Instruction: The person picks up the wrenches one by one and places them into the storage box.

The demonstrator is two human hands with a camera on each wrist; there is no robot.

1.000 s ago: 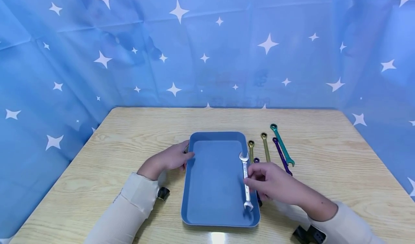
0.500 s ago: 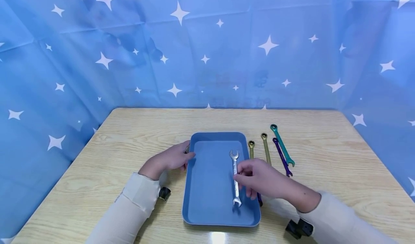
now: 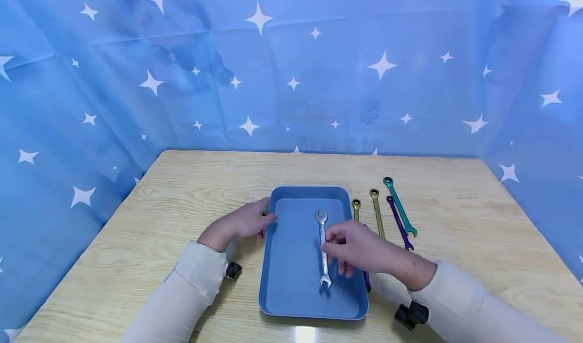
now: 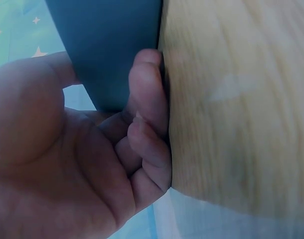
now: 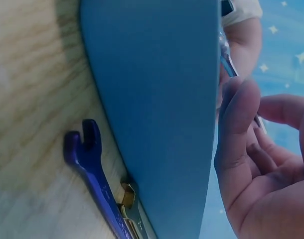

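Observation:
A blue rectangular tray [image 3: 296, 262] lies on the table in the head view. At its left rim, my left hand [image 3: 243, 220] holds the side wall, thumb over the rim and fingers curled outside. The left wrist view shows those fingers [image 4: 147, 94] against the outer wall, low by the wood. My right hand [image 3: 352, 244] pinches a silver wrench [image 3: 324, 254] between thumb and fingers over the tray's right half. The wrench runs lengthwise, with a shadow below its near end. In the right wrist view the fingers hide much of it.
Right of the tray lie a green wrench [image 3: 400, 206], a gold wrench [image 3: 377, 214], another gold wrench [image 3: 357, 209] by the rim, and a purple wrench [image 3: 400, 221]. Another purple wrench [image 5: 97, 174] lies along the tray's side. A blue star-patterned curtain [image 3: 291, 70] hangs behind the table.
My right hand has carried the silver wrench leftward from the tray's right rim toward its middle. The left hand keeps its hold on the tray. The head view has shifted slightly.

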